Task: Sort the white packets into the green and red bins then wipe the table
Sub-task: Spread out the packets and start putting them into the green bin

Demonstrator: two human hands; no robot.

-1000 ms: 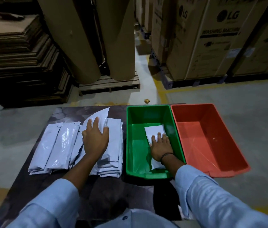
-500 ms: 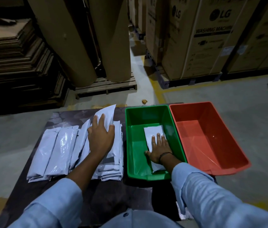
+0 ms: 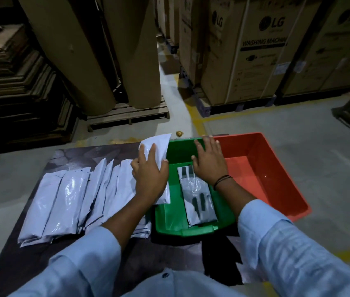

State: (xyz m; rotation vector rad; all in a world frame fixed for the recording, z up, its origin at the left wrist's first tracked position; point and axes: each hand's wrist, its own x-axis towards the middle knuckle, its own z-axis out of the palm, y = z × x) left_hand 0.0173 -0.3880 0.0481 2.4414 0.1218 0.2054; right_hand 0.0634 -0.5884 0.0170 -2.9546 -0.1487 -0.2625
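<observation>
Right hand (image 3: 210,163) has come off the packet in the green bin (image 3: 199,202). A second ago it was pressing flat on it; now it hangs above the bin's far end, fingers straight and spread, holding nothing. That packet counts as placed.

Left hand (image 3: 150,181) has raised the top packet (image 3: 159,144) off the pile. Fingers lie across its face with the thumb hooked round its right edge, its far end tipped up over the bin's near-left corner (next in line, by my reading).

Green bin (image 3: 191,231): one packet, flat on the floor, lengthwise.
Red bin (image 3: 277,179): nothing visible inside.
Remaining packets (image 3: 66,200) lie overlapped on the desk (image 3: 26,254), left of the bins. Sorting has barely begun and wiping is not yet due.
</observation>
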